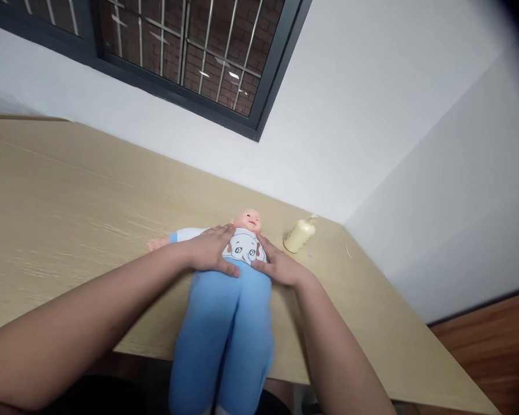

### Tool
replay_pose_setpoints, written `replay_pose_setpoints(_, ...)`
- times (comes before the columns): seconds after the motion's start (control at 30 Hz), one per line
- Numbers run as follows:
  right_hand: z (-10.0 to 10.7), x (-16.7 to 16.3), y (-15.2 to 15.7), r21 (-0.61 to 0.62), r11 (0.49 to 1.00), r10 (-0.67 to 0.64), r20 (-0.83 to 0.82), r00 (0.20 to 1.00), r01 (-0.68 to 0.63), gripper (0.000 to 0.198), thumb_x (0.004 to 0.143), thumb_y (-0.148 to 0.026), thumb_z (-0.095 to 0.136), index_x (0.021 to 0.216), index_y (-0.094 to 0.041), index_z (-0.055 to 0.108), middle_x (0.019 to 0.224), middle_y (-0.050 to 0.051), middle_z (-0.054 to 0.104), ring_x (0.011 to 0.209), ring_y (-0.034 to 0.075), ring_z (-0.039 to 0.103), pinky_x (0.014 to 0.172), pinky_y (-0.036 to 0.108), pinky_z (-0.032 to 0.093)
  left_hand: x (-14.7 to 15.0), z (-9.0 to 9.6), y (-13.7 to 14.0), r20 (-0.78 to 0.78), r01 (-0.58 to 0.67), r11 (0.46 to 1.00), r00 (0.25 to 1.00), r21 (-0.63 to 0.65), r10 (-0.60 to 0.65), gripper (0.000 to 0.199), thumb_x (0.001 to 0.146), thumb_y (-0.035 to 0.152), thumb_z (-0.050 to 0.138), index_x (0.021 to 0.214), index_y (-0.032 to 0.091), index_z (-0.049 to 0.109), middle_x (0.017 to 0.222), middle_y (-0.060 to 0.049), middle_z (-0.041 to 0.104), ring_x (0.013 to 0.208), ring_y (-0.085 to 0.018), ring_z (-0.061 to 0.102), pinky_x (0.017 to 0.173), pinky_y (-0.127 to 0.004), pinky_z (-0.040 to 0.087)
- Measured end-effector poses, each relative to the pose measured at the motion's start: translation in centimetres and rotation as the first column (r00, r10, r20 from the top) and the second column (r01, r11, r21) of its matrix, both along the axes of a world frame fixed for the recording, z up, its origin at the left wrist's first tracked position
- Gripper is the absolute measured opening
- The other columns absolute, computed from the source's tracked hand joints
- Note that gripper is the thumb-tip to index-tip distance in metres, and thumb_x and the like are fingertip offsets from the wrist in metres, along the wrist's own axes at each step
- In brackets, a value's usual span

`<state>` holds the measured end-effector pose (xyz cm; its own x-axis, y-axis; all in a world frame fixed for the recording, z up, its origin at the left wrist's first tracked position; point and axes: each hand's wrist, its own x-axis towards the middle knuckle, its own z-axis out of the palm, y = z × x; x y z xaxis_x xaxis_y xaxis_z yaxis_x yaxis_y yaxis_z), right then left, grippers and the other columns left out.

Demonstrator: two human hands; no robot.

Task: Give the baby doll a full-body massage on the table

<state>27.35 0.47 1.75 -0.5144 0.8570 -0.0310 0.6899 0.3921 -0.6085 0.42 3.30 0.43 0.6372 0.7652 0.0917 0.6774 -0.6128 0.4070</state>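
Observation:
A baby doll (242, 248) lies on its back on the wooden table (90, 190), its head toward the wall. It wears a white top with an elephant face and light blue trousers (225, 323), whose legs reach past the table's near edge. My left hand (216, 251) rests with fingers spread on the doll's chest and side, thumb near the waist. On the opposite side of the torso lies my right hand (277, 262), fingers spread, its thumb by the elephant's trunk. One doll arm stretches out to the left, partly behind my left wrist. The doll's other arm is hidden.
A cream pump bottle (300, 235) stands on the table to the right of the doll. Small scraps lie near it. Behind the table are a white wall (372, 104) and a dark-framed window (190, 52) with bars. A brown wooden surface (493, 346) shows at lower right.

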Motion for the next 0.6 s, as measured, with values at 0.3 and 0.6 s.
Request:
replay_pose_setpoints(0.3,0.3,-0.3,-0.1,0.001,0.996,0.093,-0.108,0.99,-0.094,0.09,0.087,-0.06,0.064,0.159,-0.033,0.017,0.164,0.004,0.028,0.15,0.028,0.031,0.123,0.049,0.026,2.2,2.6,-4.6,0.068,0.34,0.913,0.929,0.225,-0.362,0.091,0.079,0.056,0.069,0.155,0.02,0.036,0.161,-0.013,0.035,0.147,-0.034,0.033,0.121,-0.047,0.025)
replay_pose_setpoints(0.6,1.0,-0.4,-0.5,-0.035,0.995,0.084,-0.115,0.99,-0.089,0.092,0.085,-0.062,0.066,0.159,-0.032,0.02,0.162,0.005,0.034,0.147,0.029,0.037,0.119,0.047,0.034,2.6,2.6,-4.8,-0.088,0.234,0.972,0.969,0.007,-0.232,0.107,0.077,0.068,0.065,0.161,0.02,0.021,0.167,-0.012,0.015,0.154,-0.033,0.015,0.124,-0.046,0.014)
